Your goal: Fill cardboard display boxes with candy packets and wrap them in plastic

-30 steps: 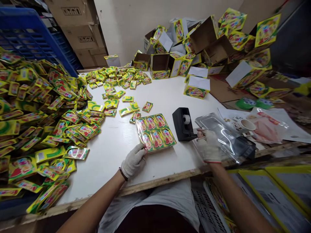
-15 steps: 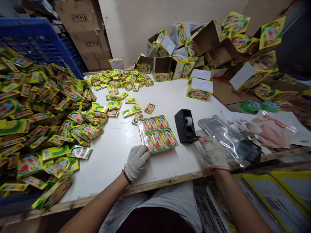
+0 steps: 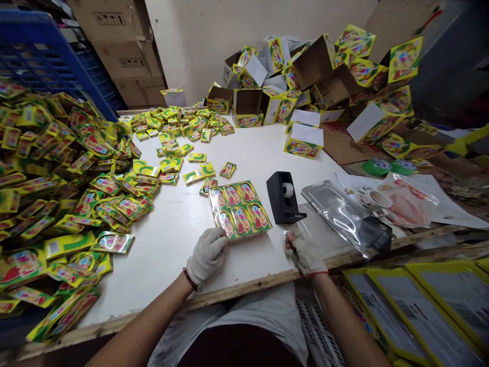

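Observation:
A flat block of small yellow-green boxes (image 3: 241, 211), set in two rows with fruit pictures facing up, lies on the white tabletop. My left hand (image 3: 208, 255), in a whitish knit glove, is closed at the block's near left corner, fingers curled against its edge. To the right, my right hand (image 3: 305, 253) wears a similar glove with bare fingertips. Its thumb and finger pinch what looks like a short strip of clear tape, barely visible. Just beyond that hand stands a black tape dispenser (image 3: 281, 201) with a white-cored roll.
A large heap of small boxes (image 3: 69, 168) fills the left side beside a blue crate (image 3: 42, 51). Open display cartons (image 3: 248, 104) pile up at the back right. Clear plastic packaging (image 3: 336, 209), a cup (image 3: 378, 200) and plastic bags lie right of the dispenser.
My right hand has moved left and nearer, away from the dispenser's cutter towards the block. My left hand stays at the block's corner. The whole view has shifted slightly.

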`<state>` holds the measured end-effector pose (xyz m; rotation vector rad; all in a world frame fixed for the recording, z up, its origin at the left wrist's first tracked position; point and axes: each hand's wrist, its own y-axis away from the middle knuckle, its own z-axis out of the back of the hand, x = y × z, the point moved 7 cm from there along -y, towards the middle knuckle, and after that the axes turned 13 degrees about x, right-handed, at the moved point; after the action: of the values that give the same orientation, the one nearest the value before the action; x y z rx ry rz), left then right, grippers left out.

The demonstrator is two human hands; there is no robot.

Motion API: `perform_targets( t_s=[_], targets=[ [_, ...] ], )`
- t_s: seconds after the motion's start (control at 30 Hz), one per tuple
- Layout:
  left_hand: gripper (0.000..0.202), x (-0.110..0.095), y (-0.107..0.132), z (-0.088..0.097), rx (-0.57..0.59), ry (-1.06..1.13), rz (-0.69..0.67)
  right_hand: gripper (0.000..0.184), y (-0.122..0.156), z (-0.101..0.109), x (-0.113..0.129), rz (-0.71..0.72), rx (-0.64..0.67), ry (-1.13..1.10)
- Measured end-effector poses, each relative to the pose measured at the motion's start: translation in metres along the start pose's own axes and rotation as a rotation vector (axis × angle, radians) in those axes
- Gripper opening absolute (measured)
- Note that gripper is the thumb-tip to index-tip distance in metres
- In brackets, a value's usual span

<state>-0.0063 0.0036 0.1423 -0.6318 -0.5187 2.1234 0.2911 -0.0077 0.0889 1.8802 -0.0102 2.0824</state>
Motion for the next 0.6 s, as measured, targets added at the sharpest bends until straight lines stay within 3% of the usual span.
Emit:
perform_targets(
  t_s=[0.07, 0.2, 0.3, 0.47, 0.6],
  targets=[
    [0.029, 0.002, 0.002, -0.001, 0.008, 0.029, 0.029, 0.055, 0.019, -0.026, 0.008, -0.026, 0.112, -0.024],
    [0.039, 0.005, 0.007, -0.002, -0.015, 0.054, 0.062, 0.048, 0.052, -0.101, 0.023, -0.057, 0.366, -0.173],
    [0.048, 0.006, 0.010, -0.005, -0.036, 0.052, 0.070, 0.049, 0.056, -0.140, 0.021, -0.058, 0.396, -0.279],
    [0.053, 0.000, 0.009, -0.008, -0.002, -0.010, 0.027, 0.050, 0.044, -0.157, -0.005, -0.061, 0.352, -0.296],
    [0.028, -0.003, 0.001, -0.014, 0.154, -0.130, 0.076, 0.050, 0.041, -0.153, -0.018, -0.081, 0.352, -0.280]
  ],
)
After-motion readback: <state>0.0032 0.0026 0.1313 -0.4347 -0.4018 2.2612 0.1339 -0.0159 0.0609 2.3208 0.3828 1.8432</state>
